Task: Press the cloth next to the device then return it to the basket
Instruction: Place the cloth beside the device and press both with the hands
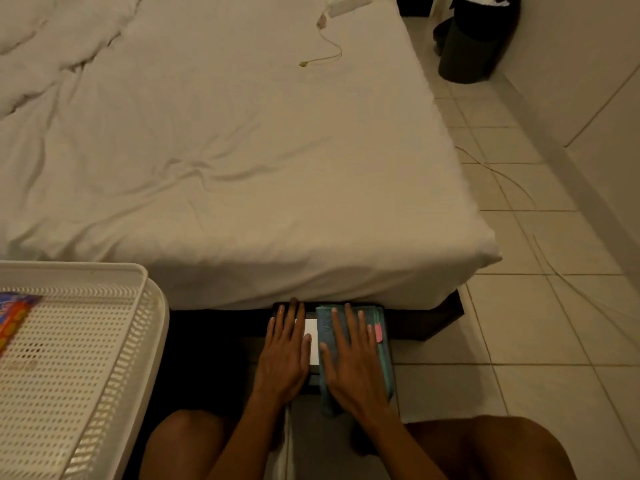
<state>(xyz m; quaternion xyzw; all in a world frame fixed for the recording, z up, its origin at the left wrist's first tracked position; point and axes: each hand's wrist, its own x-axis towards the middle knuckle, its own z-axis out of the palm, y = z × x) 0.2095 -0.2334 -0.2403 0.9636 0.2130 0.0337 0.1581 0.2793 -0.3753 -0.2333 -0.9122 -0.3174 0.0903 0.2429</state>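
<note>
R hand (353, 365) lies flat on the cloth (327, 327), fingers slightly spread, palm down, pressing, no pinch. Cloth is a folded teal strip w/ long axis 12–6, directly under R hand, just beside the device (310, 336) at its 9. L hand (285, 351) is flat too, fingers close together, over device's left part. Basket (86, 341) sits well off at 9 from both hands, so L hand is nearer to it. Press looks under way; next prob. a grip along the cloth's long edges, then carry toward 9.
</note>
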